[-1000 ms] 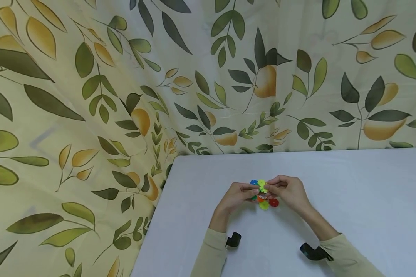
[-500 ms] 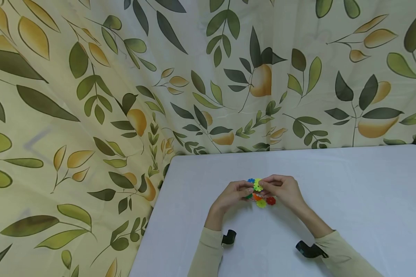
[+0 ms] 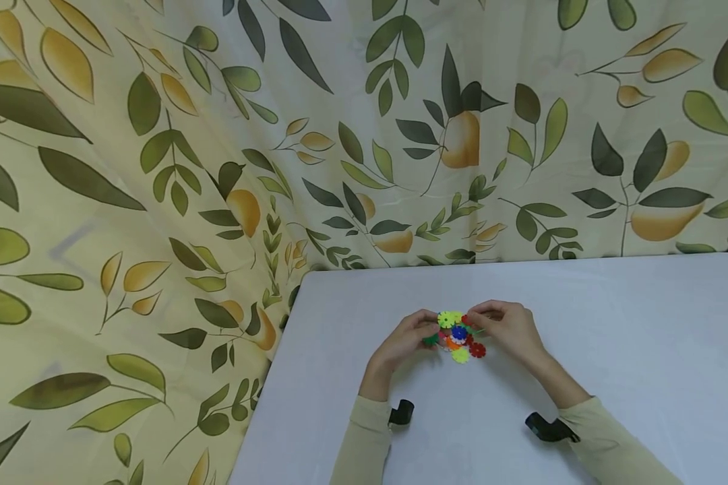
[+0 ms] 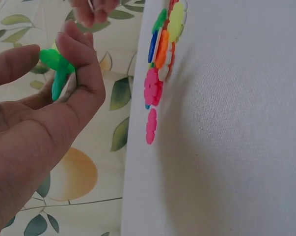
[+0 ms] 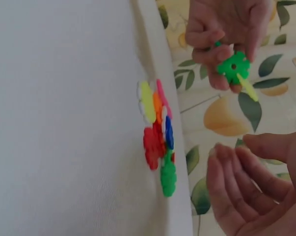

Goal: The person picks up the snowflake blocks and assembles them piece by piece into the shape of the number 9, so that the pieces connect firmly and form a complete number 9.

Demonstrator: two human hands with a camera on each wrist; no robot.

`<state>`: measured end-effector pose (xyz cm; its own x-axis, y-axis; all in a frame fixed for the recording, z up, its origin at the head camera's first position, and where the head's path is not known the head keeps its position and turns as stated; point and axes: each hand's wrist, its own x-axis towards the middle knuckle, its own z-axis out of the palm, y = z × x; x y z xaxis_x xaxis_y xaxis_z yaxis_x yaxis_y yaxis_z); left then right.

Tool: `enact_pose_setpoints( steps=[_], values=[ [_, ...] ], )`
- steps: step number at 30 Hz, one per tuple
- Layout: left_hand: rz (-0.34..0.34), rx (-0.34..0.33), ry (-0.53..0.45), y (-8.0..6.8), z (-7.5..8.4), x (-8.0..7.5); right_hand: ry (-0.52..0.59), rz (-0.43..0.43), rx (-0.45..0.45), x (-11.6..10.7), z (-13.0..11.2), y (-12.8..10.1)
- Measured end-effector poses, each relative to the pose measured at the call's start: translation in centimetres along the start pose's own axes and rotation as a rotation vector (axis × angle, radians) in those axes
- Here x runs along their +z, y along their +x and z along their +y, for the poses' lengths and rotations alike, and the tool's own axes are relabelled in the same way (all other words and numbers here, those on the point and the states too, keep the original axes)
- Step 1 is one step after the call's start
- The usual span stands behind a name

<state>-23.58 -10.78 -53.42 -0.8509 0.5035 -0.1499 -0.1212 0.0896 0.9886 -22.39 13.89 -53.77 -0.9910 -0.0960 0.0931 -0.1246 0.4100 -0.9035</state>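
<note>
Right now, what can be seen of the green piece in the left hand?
The green flower-shaped disc looks like glossy plastic, with notched petals and a small hole at its centre. A yellow-green disc is slotted into its edge at an angle. The left hand pinches it in its fingertips, above the table and clear of the pile of coloured discs.

Both forearms angle inward; left hand (image 3: 408, 339) pinches with curled fingers, right hand (image 3: 507, 327) hangs close, fingers loosely open.
</note>
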Motion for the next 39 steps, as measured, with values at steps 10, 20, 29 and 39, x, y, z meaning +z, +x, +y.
enact_pose_setpoints(
  steps=[10,20,29,39],
  values=[
    [0.041,-0.011,-0.023,0.1,0.0,0.3,-0.315,-0.108,0.137,0.0,1.9,1.0],
    [0.131,-0.035,-0.081,0.3,-0.2,0.3,-0.397,-0.078,0.078,0.1,2.7,1.1],
    [0.198,-0.003,-0.184,0.3,-0.4,0.4,-0.208,-0.112,0.102,-0.5,1.8,0.8],
    [0.298,0.007,-0.111,0.5,-0.6,0.3,-0.136,-0.052,-0.084,-0.4,0.4,0.8]
  ],
)
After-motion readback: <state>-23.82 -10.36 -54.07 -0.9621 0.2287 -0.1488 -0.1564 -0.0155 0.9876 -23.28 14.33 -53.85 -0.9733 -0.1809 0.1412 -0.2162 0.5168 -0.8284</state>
